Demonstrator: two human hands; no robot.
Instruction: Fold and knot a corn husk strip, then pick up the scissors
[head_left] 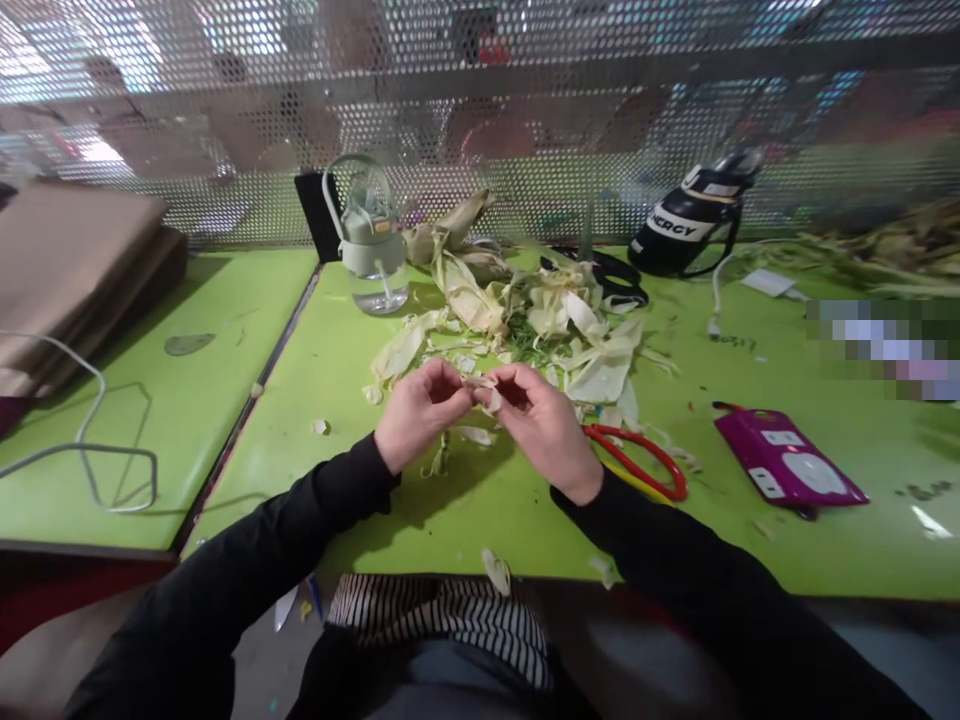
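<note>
Both hands meet over the green table, with a small pale piece of dried corn husk (481, 386) between their fingertips. My left hand (426, 410) pinches its left side, and my right hand (546, 425) pinches the right. Fingers partly hide the piece. Just beyond them lies a loose heap of pale corn husks (555, 305) with some green shreds in it. Husk scraps (474, 435) are scattered under the hands. A red-handled tool (645, 450), with a yellow part beneath, rests by my right wrist.
A clear water bottle (377, 270) and a tilted black bottle (686, 225) stand by the perforated metal screen (525, 120). Black-handled scissors (619, 275) lie behind the heap. On the right is a purple device (791, 460); on the left, brown paper (82, 260) and a grey cable (94, 400).
</note>
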